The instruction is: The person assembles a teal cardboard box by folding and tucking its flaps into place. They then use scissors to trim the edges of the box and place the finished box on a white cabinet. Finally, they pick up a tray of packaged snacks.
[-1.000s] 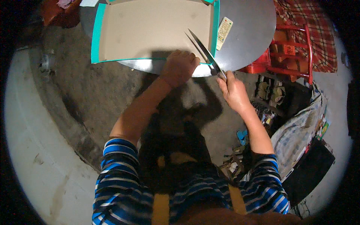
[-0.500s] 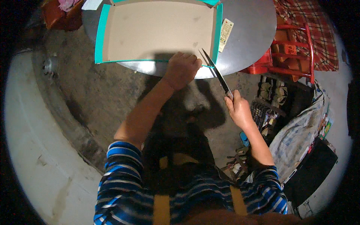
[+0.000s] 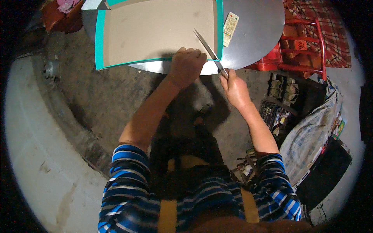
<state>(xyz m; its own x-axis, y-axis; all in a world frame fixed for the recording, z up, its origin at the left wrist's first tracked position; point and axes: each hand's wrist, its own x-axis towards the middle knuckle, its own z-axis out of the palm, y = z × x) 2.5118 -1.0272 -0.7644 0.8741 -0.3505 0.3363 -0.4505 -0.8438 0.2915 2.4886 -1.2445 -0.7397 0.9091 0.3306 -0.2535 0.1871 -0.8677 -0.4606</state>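
Observation:
A shallow cardboard box (image 3: 157, 31), teal on its walls and plain beige inside, lies on the round metal table. My left hand (image 3: 187, 66) is closed over its near wall, right of the middle. In my right hand (image 3: 234, 90) is a long knife (image 3: 208, 49), gripped by the handle. The blade crosses the near right corner of the box and slants up and left over its inside. Whether the edge cuts into the cardboard cannot be made out.
A pale remote control (image 3: 231, 29) lies on the metal table (image 3: 254, 35) just right of the box. Beyond the table's right side stands a red chair (image 3: 301, 44) beside a plaid cloth (image 3: 336, 42). A rack of small items (image 3: 274, 112) and a crumpled sheet (image 3: 307, 132) are at lower right.
My right hand has moved up and left, pushing the knife farther across the box corner. My left hand keeps its grip on the near wall. The box appears slightly shifted left.

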